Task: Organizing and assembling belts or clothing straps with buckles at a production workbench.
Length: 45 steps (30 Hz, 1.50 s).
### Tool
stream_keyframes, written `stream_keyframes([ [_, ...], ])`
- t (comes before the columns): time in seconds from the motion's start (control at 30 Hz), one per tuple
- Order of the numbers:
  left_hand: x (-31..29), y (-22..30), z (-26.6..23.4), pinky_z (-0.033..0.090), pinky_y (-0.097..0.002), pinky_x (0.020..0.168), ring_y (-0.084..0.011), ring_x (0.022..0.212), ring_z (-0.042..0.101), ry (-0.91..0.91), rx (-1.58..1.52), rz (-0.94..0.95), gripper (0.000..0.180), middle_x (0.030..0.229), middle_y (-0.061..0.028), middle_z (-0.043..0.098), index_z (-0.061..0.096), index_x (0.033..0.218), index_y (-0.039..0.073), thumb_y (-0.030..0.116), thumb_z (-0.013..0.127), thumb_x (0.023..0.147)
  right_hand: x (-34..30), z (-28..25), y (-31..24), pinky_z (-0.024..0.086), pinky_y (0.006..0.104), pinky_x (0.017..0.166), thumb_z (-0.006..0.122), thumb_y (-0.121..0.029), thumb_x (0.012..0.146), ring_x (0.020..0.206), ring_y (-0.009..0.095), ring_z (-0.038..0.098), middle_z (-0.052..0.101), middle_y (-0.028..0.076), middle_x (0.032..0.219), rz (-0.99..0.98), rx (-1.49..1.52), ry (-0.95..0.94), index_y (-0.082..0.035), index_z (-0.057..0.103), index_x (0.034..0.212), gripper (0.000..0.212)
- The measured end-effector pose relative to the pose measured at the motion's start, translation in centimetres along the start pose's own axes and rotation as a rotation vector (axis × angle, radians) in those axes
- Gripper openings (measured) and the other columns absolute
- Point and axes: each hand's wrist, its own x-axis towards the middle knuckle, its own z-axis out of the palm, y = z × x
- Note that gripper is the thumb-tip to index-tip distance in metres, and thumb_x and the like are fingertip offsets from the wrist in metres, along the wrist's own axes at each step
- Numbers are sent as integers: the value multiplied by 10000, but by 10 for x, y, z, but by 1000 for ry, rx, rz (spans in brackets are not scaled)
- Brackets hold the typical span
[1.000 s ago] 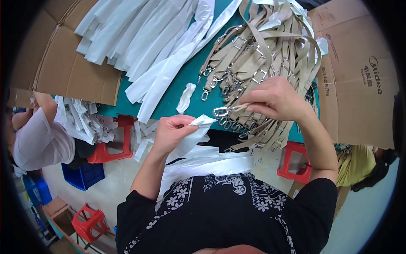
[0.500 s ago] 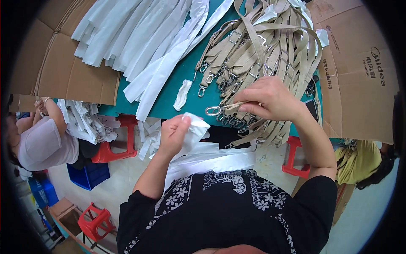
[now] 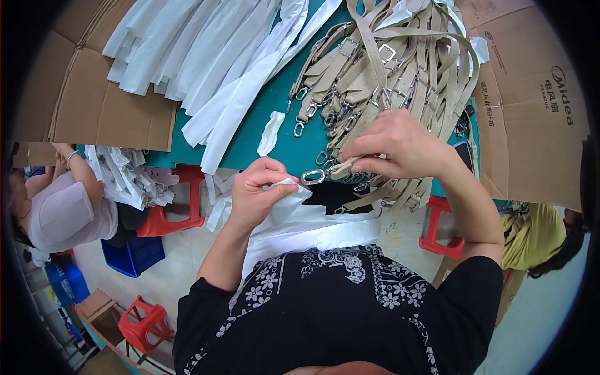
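Observation:
My right hand [image 3: 400, 145] pinches the end of a beige strap [image 3: 340, 169] just behind its silver metal clasp [image 3: 313, 177], which points left. Between the thumb and fingers of my left hand [image 3: 259, 190] is a crumpled white paper sleeve [image 3: 289, 203]. The clasp's tip is close to the left fingertips; whether they touch I cannot tell. Under and beyond my right hand lies a heap of beige straps [image 3: 375, 81] with metal buckles and clasps. A small crumpled white piece [image 3: 270, 134] rests on the green table [image 3: 240, 152].
Long white sleeves [image 3: 206, 56] lie across the table's far left, and more white material [image 3: 312, 232] is at my lap. Cardboard [image 3: 119, 94] flanks the left, a cardboard box [image 3: 525, 106] the right. Red stools [image 3: 145, 322] stand below. A person [image 3: 72, 206] sits at left, another [image 3: 537, 237] at right.
My left hand has turned and moved right with the paper sleeve, nearer the clasp. My right hand has shifted the strap end slightly down and left.

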Motion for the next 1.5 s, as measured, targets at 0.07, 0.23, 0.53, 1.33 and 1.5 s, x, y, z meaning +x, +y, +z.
stream_keyframes([
  [0.07, 0, 0, 2, 379, -193, 573, -66, 692, 517, 27, -11, 7, 129, 794, -4, 581, 712, 798, 57, 23, 755, 681, 2, 0, -2, 429, 329, 554, 657, -252, 784, 595, 216, 580, 601, 22, 653, -8, -10, -15, -105, 636, 852, 163],
  [0.23, -2, 0, 1, 366, -191, 540, -57, 665, 504, 90, 95, 18, 143, 794, -2, 581, 718, 811, 66, 28, 760, 680, 7, 0, -6, 432, 333, 565, 648, -259, 790, 604, 217, 585, 599, 17, 648, -6, -13, -62, -106, 631, 846, 164],
  [0.53, -2, 5, -1, 387, -193, 569, -65, 694, 517, 74, 147, -30, 102, 821, -12, 604, 716, 857, 57, 99, 712, 764, 10, -2, -8, 430, 344, 560, 635, -251, 796, 601, 220, 578, 583, 23, 628, -3, -106, -132, -112, 624, 839, 145],
  [1.33, 3, 8, 12, 447, -231, 623, -117, 689, 578, -37, 217, -73, 158, 780, -76, 657, 684, 886, 0, 144, 629, 850, 41, 26, -17, 450, 427, 566, 581, -181, 770, 588, 346, 554, 545, 138, 569, 221, -9, -364, 6, 545, 972, 277],
  [1.5, 5, 7, 23, 435, -239, 586, -106, 655, 552, -24, 192, -34, 176, 744, -74, 645, 677, 859, -14, 153, 625, 855, 47, 38, -27, 456, 411, 608, 546, -95, 736, 566, 343, 541, 528, 139, 551, 153, 16, -285, 46, 333, 1273, 594],
])
